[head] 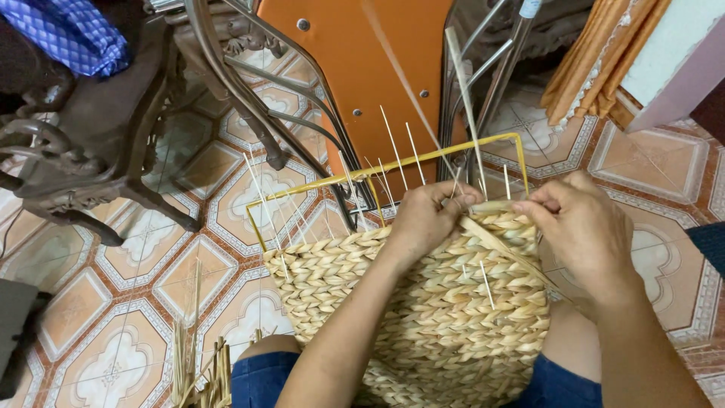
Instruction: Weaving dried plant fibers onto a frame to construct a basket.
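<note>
Patterned floor tiles [151,279], dark carved wooden chair [98,136] (ornate), orange curtain [604,53]

No packages, labels, signs or screens anywhere in view.

Soft, even indoor light filling scene; no hard glare showing. Source perhaps sitting upper right, where curtain [604,60] is glowing warm. Faint shadows pooling under dark wooden chair [98,136] at left, detail sinking into murk there. Woven basket [423,317] and both hands rendering sharp. Long straw strand [400,72] crossing orange panel [362,83] smearing into pale streak. Wide lens bending tiled floor [136,295] lines toward frame edges; corners darkening slightly.
</note>
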